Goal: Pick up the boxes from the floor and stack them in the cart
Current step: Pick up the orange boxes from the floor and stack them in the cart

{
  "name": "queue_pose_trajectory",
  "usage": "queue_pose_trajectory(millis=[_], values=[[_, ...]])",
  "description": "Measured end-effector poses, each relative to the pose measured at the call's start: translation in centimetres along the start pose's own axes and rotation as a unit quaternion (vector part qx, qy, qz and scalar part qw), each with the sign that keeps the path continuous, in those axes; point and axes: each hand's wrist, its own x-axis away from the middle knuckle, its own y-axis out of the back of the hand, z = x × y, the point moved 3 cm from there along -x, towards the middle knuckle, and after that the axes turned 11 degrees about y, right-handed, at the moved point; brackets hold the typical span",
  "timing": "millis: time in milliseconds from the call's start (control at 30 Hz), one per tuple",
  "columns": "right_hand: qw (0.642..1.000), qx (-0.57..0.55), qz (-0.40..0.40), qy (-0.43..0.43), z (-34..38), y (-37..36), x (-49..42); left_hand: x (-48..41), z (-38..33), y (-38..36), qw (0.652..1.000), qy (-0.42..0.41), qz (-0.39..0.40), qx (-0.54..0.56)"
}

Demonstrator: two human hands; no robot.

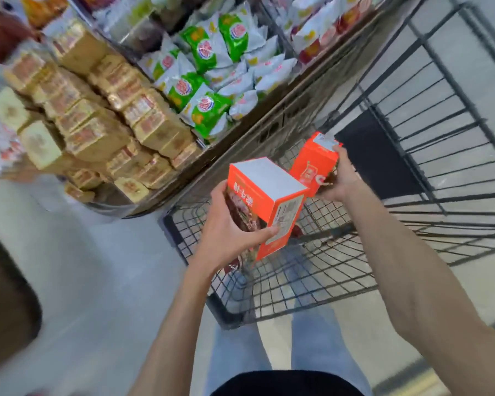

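Left hand (pixel 226 238) wrapped round the lower end of a large orange cardboard box with a white top face (pixel 265 201), thumb on its printed side, held tilted above the black wire-mesh cart (pixel 312 278). Right hand (pixel 339 178) closed on a smaller orange carton (pixel 312 164), upright, just behind the large box, also over the cart basket. Beyond the cart: shelf bins of green-and-white snack bags (pixel 206 70) and stacked tan packets (pixel 103 121). Grey floor (pixel 97 267) to the left
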Motion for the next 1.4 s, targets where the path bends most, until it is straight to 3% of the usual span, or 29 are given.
queue_pose_trajectory(millis=[300, 833, 967, 1100, 1233, 1300, 1400], values=[[0.998, -0.041, -0.040, -0.038, 0.6, 0.2, -9.0, -2.0, 2.3, -1.0, 1.000, 0.000, 0.012, -0.020], [0.987, -0.155, 0.002, -0.043, -1.1, 0.3, -15.2, -3.1, 3.9, -1.7, 0.998, 0.008, 0.007, -0.064], [0.989, -0.131, 0.029, -0.060, -1.4, 0.6, -13.5, -3.3, 4.1, -1.3, 0.997, 0.012, 0.006, -0.082], [0.997, 0.008, 0.072, -0.038, -1.2, 1.5, -8.4, -3.0, 3.4, -1.0, 0.993, -0.007, 0.007, -0.118], [0.977, 0.183, 0.106, 0.024, -1.2, 1.2, -1.8, -2.8, 1.9, -0.8, 0.987, -0.038, 0.010, -0.156], [0.952, 0.270, 0.128, 0.067, -1.1, 0.4, 2.3, -2.8, 1.0, -1.0, 0.981, -0.052, 0.011, -0.186], [0.884, 0.414, 0.178, 0.124, -1.1, -0.8, 7.5, -3.0, 0.0, -1.6, 0.975, -0.064, 0.022, -0.213]])
